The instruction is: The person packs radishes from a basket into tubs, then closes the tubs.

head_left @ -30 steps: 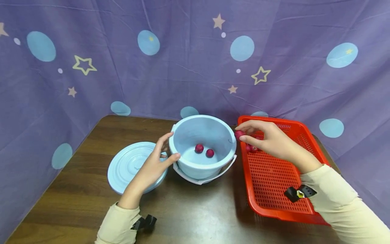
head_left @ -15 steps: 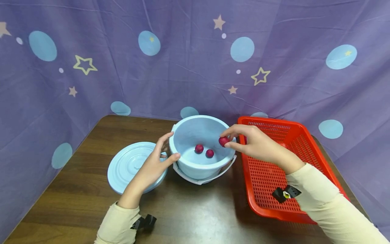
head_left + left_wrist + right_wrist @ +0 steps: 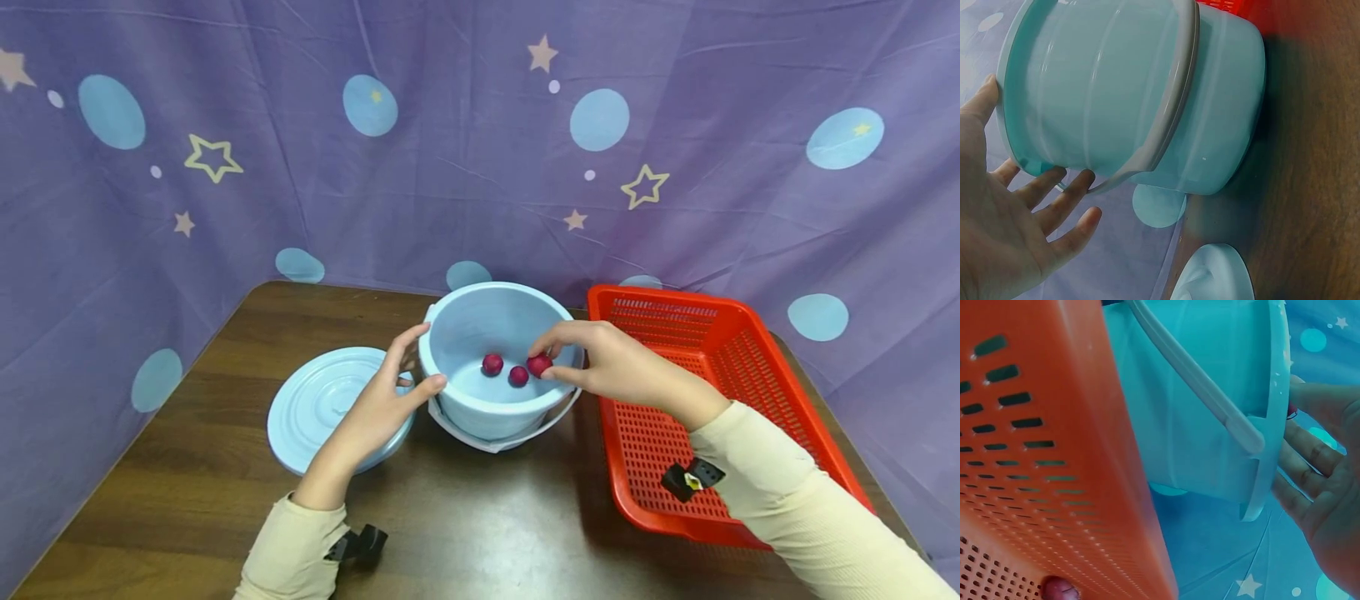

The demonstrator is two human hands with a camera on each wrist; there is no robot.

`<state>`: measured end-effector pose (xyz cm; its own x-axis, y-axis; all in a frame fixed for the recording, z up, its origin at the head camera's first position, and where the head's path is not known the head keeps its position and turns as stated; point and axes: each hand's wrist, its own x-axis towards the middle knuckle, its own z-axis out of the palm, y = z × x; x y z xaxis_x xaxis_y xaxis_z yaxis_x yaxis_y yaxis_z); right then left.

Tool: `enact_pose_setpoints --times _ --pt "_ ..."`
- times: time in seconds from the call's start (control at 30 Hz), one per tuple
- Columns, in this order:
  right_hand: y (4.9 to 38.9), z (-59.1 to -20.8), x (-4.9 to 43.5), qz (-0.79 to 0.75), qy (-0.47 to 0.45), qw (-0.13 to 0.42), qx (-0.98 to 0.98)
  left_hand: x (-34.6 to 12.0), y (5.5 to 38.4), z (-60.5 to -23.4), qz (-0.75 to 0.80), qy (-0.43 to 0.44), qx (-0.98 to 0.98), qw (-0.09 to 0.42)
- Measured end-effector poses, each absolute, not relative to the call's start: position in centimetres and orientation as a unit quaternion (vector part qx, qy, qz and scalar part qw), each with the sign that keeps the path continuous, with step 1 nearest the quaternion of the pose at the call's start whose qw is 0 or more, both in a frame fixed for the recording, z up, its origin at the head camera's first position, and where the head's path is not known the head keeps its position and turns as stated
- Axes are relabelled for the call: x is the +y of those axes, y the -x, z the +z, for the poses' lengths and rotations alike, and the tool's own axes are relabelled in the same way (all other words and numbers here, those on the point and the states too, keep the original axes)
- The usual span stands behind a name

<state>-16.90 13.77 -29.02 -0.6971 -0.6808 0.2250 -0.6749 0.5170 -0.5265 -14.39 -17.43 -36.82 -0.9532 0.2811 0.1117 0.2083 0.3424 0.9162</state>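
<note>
The right hand (image 3: 600,367) is reaching over the right rim of the pail (image 3: 501,412) and pinching a red ball (image 3: 538,364) between thumb and fingertips, so the ball is hanging inside the pail's mouth, just right of two more balls (image 3: 492,363) (image 3: 518,376) lying on the bottom. The ball is round, so no long axis matters; the floor is lying straight below it. The right forearm is crossing the near-left corner of the red basket (image 3: 750,392), where one ball (image 3: 1059,589) is showing low in the right wrist view. The left hand (image 3: 382,404) is bracing the pail's left rim with thumb and spread fingers, next to the lid (image 3: 315,408) lying on the table (image 3: 465,517).
</note>
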Motion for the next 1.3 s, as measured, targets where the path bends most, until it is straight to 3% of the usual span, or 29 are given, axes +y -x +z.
enact_pose_setpoints --times 0.57,0.8,1.03,1.3 --pt "16.8 -28.1 14.5 -0.307 0.370 -0.019 0.876 -17.6 14.3 -36.8 0.554 -0.151 0.818 0.032" --pt "16.8 -27.5 16.4 -0.316 0.351 -0.049 0.880 -17.7 14.3 -36.9 0.552 -0.152 0.819 0.029" --pt "17.3 -28.0 19.0 -0.374 0.299 -0.028 0.878 -17.7 14.3 -36.9 0.549 -0.152 0.822 0.029" --pt "18.7 -29.6 21.7 -0.362 0.256 -0.067 0.894 -17.7 14.2 -36.9 0.553 -0.150 0.819 0.032"
